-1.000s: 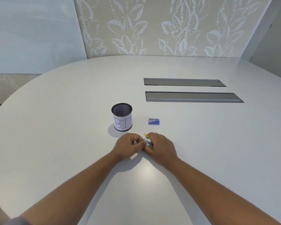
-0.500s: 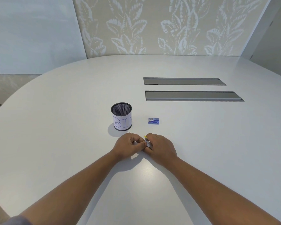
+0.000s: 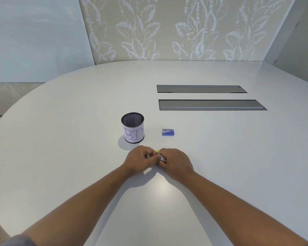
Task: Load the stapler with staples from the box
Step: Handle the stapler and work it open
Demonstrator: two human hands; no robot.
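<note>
A small stapler (image 3: 161,157) with a yellow tip and a metal body shows between my two hands on the white table (image 3: 60,157); most of it is hidden. My right hand (image 3: 176,161) wraps around it from the right. My left hand (image 3: 140,159) pinches at its left end with thumb and fingers; whether staples are between those fingers cannot be told. The small blue staple box (image 3: 168,132) lies on the table just beyond my hands, apart from them.
A black mesh cup (image 3: 132,127) with a paper label reading BIN stands left of the box. Two long grey cable hatches (image 3: 210,104) are set in the table farther back. The table's curved edge runs along the left.
My hands have pressed slightly closer together around the stapler. The box and the cup have not moved.
</note>
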